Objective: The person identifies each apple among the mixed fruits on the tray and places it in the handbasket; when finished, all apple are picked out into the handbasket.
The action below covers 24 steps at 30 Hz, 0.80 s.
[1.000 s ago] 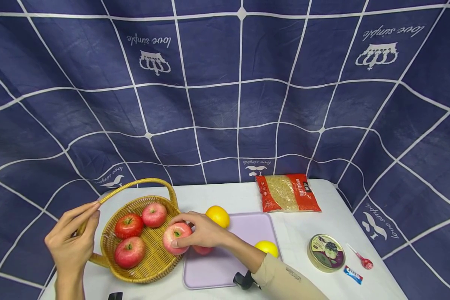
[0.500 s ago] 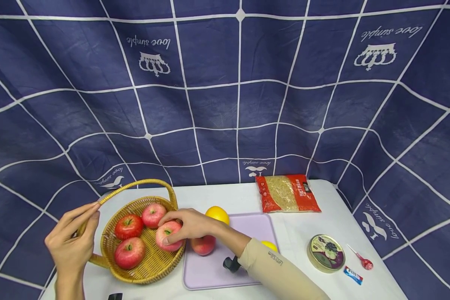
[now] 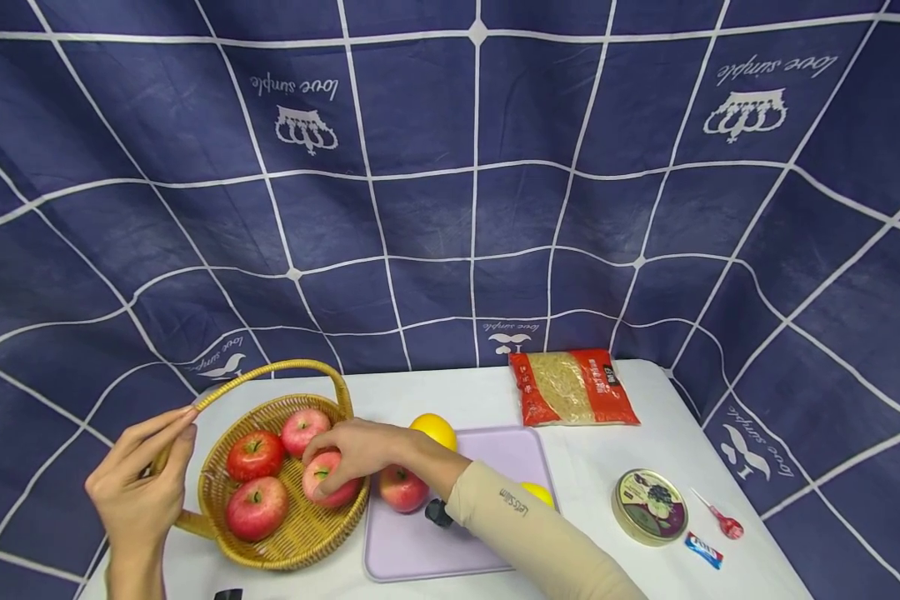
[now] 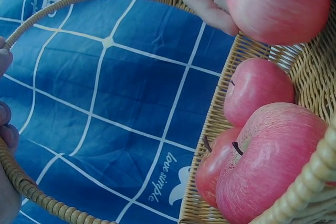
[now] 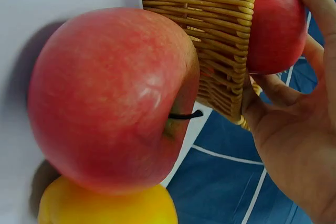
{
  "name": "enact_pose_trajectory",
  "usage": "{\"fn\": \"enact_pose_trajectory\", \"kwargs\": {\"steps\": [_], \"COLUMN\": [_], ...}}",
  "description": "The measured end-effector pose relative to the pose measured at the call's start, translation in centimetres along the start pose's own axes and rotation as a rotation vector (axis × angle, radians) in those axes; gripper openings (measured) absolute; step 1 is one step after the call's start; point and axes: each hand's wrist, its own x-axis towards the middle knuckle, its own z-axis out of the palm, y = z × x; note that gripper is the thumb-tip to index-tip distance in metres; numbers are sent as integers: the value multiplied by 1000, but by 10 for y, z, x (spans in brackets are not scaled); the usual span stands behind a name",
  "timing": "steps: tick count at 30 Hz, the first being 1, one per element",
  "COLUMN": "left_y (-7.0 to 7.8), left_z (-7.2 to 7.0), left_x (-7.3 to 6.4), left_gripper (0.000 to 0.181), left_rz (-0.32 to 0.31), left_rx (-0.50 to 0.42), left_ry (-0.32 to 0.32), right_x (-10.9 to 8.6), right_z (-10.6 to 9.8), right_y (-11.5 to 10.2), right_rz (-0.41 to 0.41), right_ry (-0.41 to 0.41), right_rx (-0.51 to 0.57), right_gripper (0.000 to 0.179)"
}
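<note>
My left hand [image 3: 141,475] grips the arched handle [image 3: 270,367] of a round wicker basket [image 3: 311,533]. Inside the basket's right side, my right hand [image 3: 363,450] holds a pink-red apple [image 3: 322,479] with thumb and fingers around it. Three other apples lie to the left in the basket: a red apple [image 3: 256,455], a pink apple [image 3: 303,429] and a larger pink-red apple [image 3: 257,508]. In the right wrist view the held apple [image 5: 275,24] shows just past the basket's rim, partly behind it. The left wrist view shows the right fingers [image 4: 210,14] beside that apple [image 4: 281,6].
A lilac tray [image 3: 405,558] right of the basket bears another apple [image 3: 402,489]. An orange [image 3: 433,430] is at its far left corner, and a yellow fruit [image 3: 538,493] is partly behind the sleeve. Rightward are a red bag [image 3: 573,387], a round tin [image 3: 649,507], a lollipop [image 3: 729,527] and a small blue packet [image 3: 703,550].
My right hand has carried its apple leftward, from over the basket's right rim to down inside it. The apple on the tray shows more. My left hand stays on the handle.
</note>
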Motion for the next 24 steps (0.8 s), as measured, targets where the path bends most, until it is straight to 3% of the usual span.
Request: {"fn": "enact_pose_trajectory", "kwargs": {"steps": [13, 24], "left_y": [-1, -1], "left_z": [0, 1], "left_x": [0, -1], "left_gripper": [7, 7], "left_rz": [1, -4], "left_rx": [-4, -5], "left_ry": [1, -3], "right_x": [16, 16], "right_z": [20, 15], "right_y": [-8, -5], "right_rz": [5, -18], "right_ry": [-98, -73], "right_rx": [-233, -356], "right_gripper": [46, 47]}}
